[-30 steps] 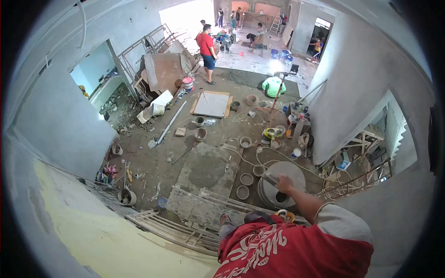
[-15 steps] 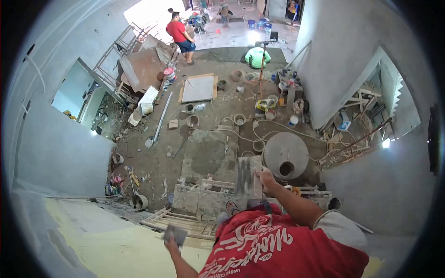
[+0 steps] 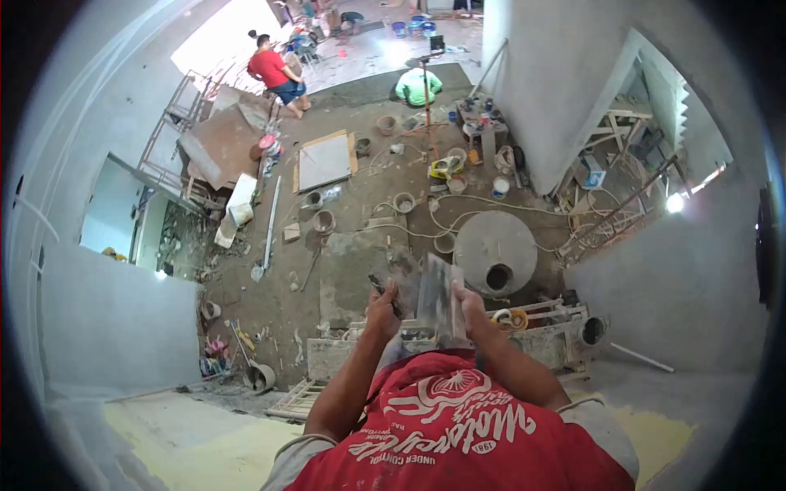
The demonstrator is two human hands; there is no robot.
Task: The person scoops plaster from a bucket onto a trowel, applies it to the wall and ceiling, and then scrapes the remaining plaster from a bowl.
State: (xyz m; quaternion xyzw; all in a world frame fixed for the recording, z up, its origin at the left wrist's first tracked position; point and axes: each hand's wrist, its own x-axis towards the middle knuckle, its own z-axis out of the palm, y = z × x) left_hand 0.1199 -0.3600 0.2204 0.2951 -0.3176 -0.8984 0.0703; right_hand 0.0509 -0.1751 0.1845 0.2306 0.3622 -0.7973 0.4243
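My left hand (image 3: 383,313) is closed around the dark handle of a putty knife (image 3: 401,274), whose wide blade is blurred by motion. Close beside it, my right hand (image 3: 468,313) grips a flat rectangular plastering board (image 3: 437,296) by its right edge. Dark grey smears streak the board's pale face, which is tilted upright toward the left. Both tools are held in front of my red shirt (image 3: 458,417), with a small gap between them. Whether the blade touches the board is too blurred to tell.
Scaffold planks (image 3: 327,356) lie below my hands. On the floor lower down are a round grey tank lid (image 3: 508,237), a bucket (image 3: 324,221) and a white panel (image 3: 322,162). A person in red (image 3: 268,67) stands far left; another in green (image 3: 417,87) sits low.
My left hand has come up from the wall at lower left to the board, bringing the putty knife. The board has turned more edge-on in my right hand. The view has shifted.
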